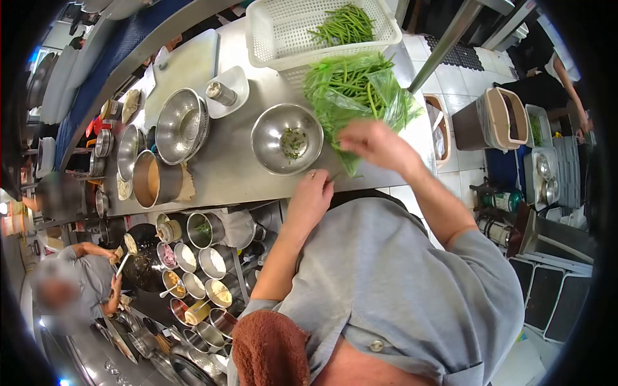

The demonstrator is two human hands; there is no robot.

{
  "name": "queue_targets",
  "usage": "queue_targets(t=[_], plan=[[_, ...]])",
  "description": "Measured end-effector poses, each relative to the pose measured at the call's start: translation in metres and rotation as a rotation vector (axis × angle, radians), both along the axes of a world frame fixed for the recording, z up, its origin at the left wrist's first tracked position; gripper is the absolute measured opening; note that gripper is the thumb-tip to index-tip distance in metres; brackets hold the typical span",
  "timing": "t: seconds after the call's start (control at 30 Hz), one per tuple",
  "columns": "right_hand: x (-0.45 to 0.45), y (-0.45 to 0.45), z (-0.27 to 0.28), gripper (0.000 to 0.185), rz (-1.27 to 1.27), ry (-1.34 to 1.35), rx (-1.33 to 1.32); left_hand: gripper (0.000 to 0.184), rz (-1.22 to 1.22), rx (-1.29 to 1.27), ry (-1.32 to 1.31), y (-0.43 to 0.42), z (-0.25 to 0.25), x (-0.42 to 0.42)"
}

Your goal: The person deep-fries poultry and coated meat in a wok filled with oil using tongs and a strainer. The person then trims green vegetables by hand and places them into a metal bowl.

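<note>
Close to the counter's front edge, my left hand (313,190) is closed, fingers pressed together around a thin green bean (336,176). My right hand (372,143) is over the front of a green plastic bag (322,106), its fingers curled together; whatever it pinches is hidden. Long green beans (360,83) spill from the open bag. Left of the bag sits a steel bowl (257,138) with small cut green pieces (294,143) at its bottom. Behind the bag, a white perforated basket (277,38) holds more green beans (347,24).
A white square dish (239,106) with a metal-topped shaker, steel bowls (182,125) and a pot (154,180) stand to the left. A metal post (444,45) rises at the right. Bins (479,122) are on the floor. A co-worker (84,276) is at the lower left.
</note>
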State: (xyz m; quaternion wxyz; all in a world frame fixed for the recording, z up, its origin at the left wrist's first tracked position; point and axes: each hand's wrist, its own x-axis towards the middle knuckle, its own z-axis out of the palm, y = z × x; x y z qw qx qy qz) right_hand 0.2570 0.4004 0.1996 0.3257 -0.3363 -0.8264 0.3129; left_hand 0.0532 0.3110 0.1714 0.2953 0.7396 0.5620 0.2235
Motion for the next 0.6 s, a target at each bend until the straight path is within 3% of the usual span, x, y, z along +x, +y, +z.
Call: queue_targets(t=[0.13,0.37,0.5,0.57,0.6], plan=[[-0.022,-0.030,-0.015,0.014,0.117,0.042,-0.076,0.012,0.120,0.137,-0.100,0.003,0.020,-0.014],[-0.040,-0.023,-0.004,0.013,0.201,0.047,-0.078,0.011,0.108,0.277,-0.073,0.002,0.032,-0.023],[-0.048,-0.018,-0.002,0.013,0.203,0.009,-0.085,0.011,0.142,0.279,-0.054,0.000,0.036,-0.029],[-0.050,-0.009,-0.015,0.011,0.248,0.082,-0.071,0.010,0.147,0.250,-0.177,-0.001,0.040,-0.032],[-0.050,-0.006,-0.017,0.012,0.269,0.180,-0.497,0.010,0.150,0.258,-0.173,-0.002,0.041,-0.036]])
